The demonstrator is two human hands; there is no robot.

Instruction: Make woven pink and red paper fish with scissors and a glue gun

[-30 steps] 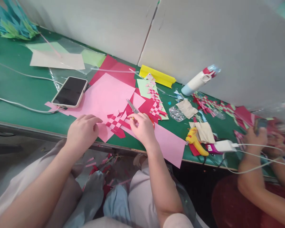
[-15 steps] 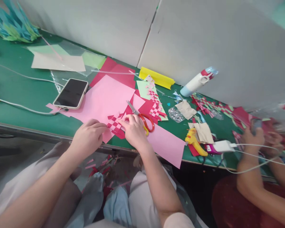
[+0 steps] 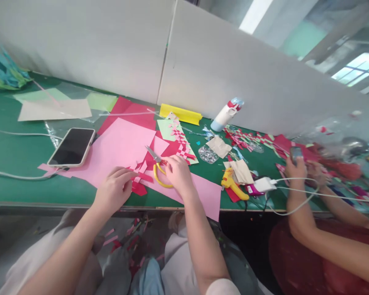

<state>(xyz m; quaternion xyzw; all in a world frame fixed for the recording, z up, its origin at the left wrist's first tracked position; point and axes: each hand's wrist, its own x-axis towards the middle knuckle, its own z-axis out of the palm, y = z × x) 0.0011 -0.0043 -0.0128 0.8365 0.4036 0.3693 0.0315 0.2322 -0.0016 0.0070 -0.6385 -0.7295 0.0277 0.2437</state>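
My left hand [image 3: 117,187] is closed, its fingertips on the left edge of a woven red and pink paper piece [image 3: 139,177] near the table's front edge. My right hand [image 3: 177,172] pinches the handle of the scissors [image 3: 153,153], whose blades point up and left. One yellow handle loop hangs free to the left of the fingers. Beneath them lie pink paper [image 3: 119,143] and red paper [image 3: 135,112]. Behind my right hand, a finished-looking woven strip [image 3: 178,137] rests on light green paper [image 3: 163,128].
A phone [image 3: 72,146] lies at left with white cables. To the right are a yellow glue gun [image 3: 233,184], a bottle [image 3: 226,116], a white charger [image 3: 265,184] and beads in plastic [image 3: 208,154]. Another person's hands [image 3: 296,167] hold a phone at far right.
My right hand has left the woven paper and taken hold of the scissors, which have turned. My left hand stays at the woven piece. The camera view has shifted to the right and up.
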